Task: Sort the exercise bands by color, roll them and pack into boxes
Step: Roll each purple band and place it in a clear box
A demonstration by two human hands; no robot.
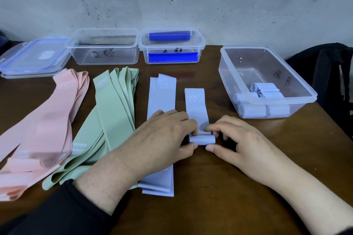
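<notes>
A lavender-blue "20 LB" band [195, 105] lies flat on the brown table, its near end wound into a small roll [202, 139]. My left hand [168, 133] pinches the roll's left end and my right hand [235, 139] pinches its right end. Left of it lies a stack of flat blue bands [162, 97], partly under my left forearm. Further left are a fan of green bands [114, 105] and a pile of pink bands [44, 126]. A clear box [298, 84] at the right holds several rolled blue bands [263, 109].
Along the wall stand an empty clear box [105, 47] and a clear box [172, 47] with blue clip pieces inside. Stacked lids [34, 57] lie at the far left. A dark bag [328, 74] sits off the table's right edge.
</notes>
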